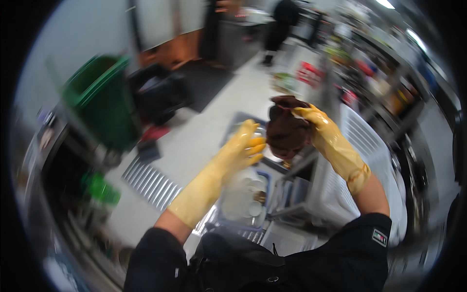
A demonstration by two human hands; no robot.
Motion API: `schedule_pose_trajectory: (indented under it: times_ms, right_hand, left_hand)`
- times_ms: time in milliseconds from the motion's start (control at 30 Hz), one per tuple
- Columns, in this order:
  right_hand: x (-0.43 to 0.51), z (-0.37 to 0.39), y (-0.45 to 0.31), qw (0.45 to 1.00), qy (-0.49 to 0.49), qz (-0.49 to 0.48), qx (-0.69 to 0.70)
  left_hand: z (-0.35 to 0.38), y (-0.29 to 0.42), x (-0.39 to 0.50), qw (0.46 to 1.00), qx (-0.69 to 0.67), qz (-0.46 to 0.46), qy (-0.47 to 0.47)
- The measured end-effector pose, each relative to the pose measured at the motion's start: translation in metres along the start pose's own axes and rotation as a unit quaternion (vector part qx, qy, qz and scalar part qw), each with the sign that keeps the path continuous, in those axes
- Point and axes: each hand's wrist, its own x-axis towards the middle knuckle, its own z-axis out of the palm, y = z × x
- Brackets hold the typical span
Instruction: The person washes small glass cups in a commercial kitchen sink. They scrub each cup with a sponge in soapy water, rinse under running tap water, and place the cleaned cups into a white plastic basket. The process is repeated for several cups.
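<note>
A dark brown cloth (288, 127) hangs bunched from my right hand (313, 120), which wears a long yellow rubber glove. My left hand (248, 144), gloved the same way, is just left of the cloth with its fingers apart and nothing in them. Beneath my hands a grey bin (237, 118) is partly covered by the cloth and the left glove. Closer to my body stands a blue-rimmed tub (268, 179) with white dishes in it, blurred.
A green wheeled bin (105, 102) stands at left beside black bags (160, 91). Metal drain grating (151, 184) crosses the floor. On the right are a white plastic basket (359, 135) and loaded metal shelves (383, 120). A person in dark clothes (279, 25) stands farther off.
</note>
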Motion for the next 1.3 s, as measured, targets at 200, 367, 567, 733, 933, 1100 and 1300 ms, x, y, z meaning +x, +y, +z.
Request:
schedule_pose_trajectory:
  times_ms: [200,367,567,733,933,1100,1300]
  right_hand:
    - [0.095,0.147,0.083,0.926,-0.341,0.048,0.152]
    - [0.158,0.246,0.144,0.928,-0.358,0.1,0.036]
    - [0.174,0.402,0.216,0.84,-0.494,0.149,-0.168]
    - [0.105,0.565,0.28,0.784,-0.588,-0.11,-0.168]
    - [0.044,0.69,0.276,0.648,-0.727,0.158,-0.161]
    - [0.048,0.772,0.287,0.534,-0.779,0.279,-0.174]
    - [0.04,0.925,0.326,0.469,-0.758,0.449,-0.063]
  left_hand:
    - [-0.068,0.042,-0.063,0.987,-0.047,0.135,0.073]
    - [-0.128,0.091,-0.137,0.924,0.125,0.165,0.32]
    - [-0.188,0.166,-0.291,0.584,0.582,0.012,0.566]
    - [-0.243,0.175,-0.378,0.742,0.196,0.163,0.62]
    - [-0.317,0.15,-0.435,0.745,-0.028,0.401,0.532]
    - [-0.377,0.123,-0.491,0.68,-0.187,0.417,0.573]
    - [-0.464,0.117,-0.528,0.52,-0.296,0.569,0.565]
